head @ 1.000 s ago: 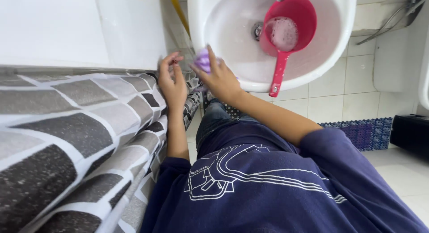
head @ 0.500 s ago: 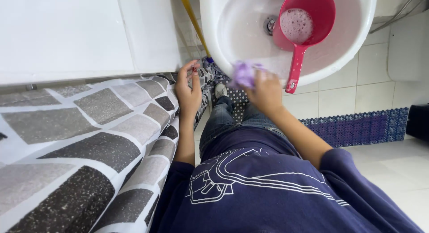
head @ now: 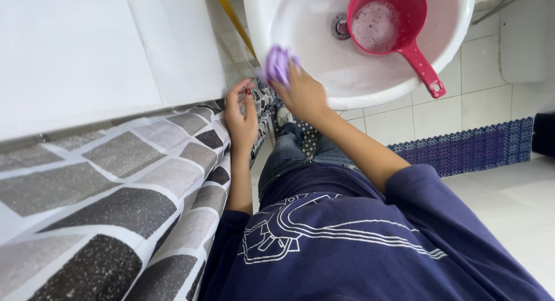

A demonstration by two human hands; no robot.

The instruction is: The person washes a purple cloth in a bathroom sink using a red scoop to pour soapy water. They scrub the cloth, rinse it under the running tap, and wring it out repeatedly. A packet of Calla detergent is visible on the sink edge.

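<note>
Right hand (head: 303, 96) at the near rim of a white basin (head: 324, 99), fingers (head: 298, 70) clenched around a crumpled purple cloth (head: 278, 63), the cloth pressed to the rim's edge at its left side. Left hand (head: 241, 119) lower and to the left, resting on the edge of a curtain (head: 115, 203) patterned in grey, black and white blocks, fingers (head: 234, 96) half curled against the fabric; impossible to tell whether pinching it or merely lying on it. Hands near each other, not touching. Inside the basin, a pink plastic scoop (head: 384, 18) with foamy water in its bowl, just beside the metal drain (head: 341, 26), its long handle (head: 425, 70) reaching out over the rim at the right. Behind the left hand, a broad white surface (head: 87, 52) with a seam running down it, and a yellow pole (head: 234, 21) slanting between that surface and the basin. Below the basin, white wall tiles (head: 480, 64) and a strip of purple gridded matting (head: 468, 151) at the foot of the wall. Dark blue shirt (head: 347, 243) with a white line print and blue jeans (head: 300, 153) filling the lower middle of the view.
</note>
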